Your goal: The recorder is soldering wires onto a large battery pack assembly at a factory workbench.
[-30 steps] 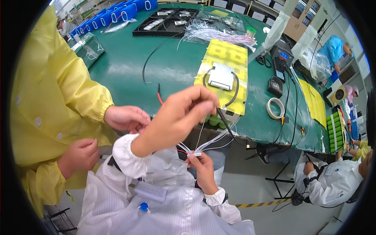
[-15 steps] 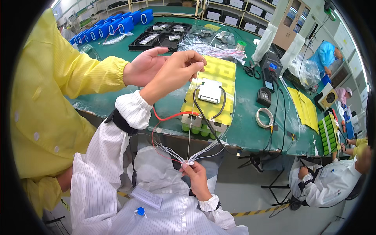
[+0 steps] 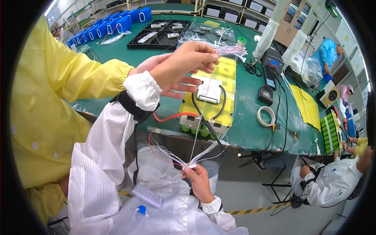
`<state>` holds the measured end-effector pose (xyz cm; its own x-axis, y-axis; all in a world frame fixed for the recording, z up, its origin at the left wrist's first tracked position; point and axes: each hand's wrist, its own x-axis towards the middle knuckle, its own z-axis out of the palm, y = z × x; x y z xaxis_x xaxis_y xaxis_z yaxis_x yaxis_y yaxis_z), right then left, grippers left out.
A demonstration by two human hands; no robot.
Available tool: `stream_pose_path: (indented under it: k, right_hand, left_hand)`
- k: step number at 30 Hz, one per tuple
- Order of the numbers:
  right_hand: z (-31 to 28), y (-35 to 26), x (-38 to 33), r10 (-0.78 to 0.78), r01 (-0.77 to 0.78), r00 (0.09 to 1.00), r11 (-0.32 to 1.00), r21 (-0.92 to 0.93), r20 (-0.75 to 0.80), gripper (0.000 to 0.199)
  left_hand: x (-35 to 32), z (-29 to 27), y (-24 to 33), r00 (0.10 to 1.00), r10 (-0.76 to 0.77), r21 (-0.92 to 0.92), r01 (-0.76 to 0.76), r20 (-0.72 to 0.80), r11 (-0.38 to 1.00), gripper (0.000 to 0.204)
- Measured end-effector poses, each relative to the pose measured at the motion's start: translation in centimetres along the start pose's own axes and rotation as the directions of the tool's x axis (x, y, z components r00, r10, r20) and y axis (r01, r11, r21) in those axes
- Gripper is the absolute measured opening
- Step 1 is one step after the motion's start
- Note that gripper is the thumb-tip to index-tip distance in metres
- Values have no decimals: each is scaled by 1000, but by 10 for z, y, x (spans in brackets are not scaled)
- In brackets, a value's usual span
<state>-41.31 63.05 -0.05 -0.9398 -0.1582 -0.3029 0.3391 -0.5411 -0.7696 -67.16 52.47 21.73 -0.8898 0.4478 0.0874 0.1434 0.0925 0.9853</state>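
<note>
Raised over the table, my left hand (image 3: pixel 192 58) pinches the upper end of a single thin white wire (image 3: pixel 202 105). That wire runs straight down to a small white connector (image 3: pixel 189 167), which my right hand (image 3: pixel 199 183) grips between thumb and fingers at the lap. Several white wires and a thin red wire (image 3: pixel 150 141) fan out from the connector. Behind the wire, at the table edge, lies a yellow-wrapped battery pack (image 3: pixel 224 107) with green cells, carrying a white circuit module (image 3: pixel 208 92) and thick black and red cables. A co-worker's open hand (image 3: pixel 181 87) reaches in behind my left hand.
The co-worker's yellow sleeve (image 3: pixel 94 80) fills the left side. On the green table (image 3: pixel 248 133) are a tape roll (image 3: pixel 266 116), scissors (image 3: pixel 253 69), a soldering station (image 3: pixel 272 62), a wire bundle (image 3: pixel 231 51) and a black tray (image 3: pixel 135 44). Blue packs (image 3: pixel 107 28) stand far left.
My left hand has shifted right, so the pinched wire leans further right. The co-worker's hand has lowered and spread its fingers beneath my wrist. My right hand stays nearly still.
</note>
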Motion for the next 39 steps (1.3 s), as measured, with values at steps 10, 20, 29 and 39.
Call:
stream_pose_path:
  k: [10, 20, 29, 39]
  right_hand:
    - [2, -7, -7, 3, -4, 999, 1000, 20, 48, 13]
    - [4, -14, -9, 7, -8, 1000, 1000, 27, 30, 18]
    - [7, -21, -9, 11, -11, 999, 1000, -5, 42, 18]
    - [17, -35, -16, 13, -12, 999, 1000, -15, 35, 19]
  left_hand:
    - [72, -4, 7, 993, 110, 274, -119, 47, 954, 25]
    - [154, -9, -47, 987, -3, 525, -84, 162, 847, 18]
    - [169, -11, -66, 975, 50, 607, -173, 214, 776, 19]
    - [172, -13, -78, 967, 208, 681, -251, 147, 687, 22]
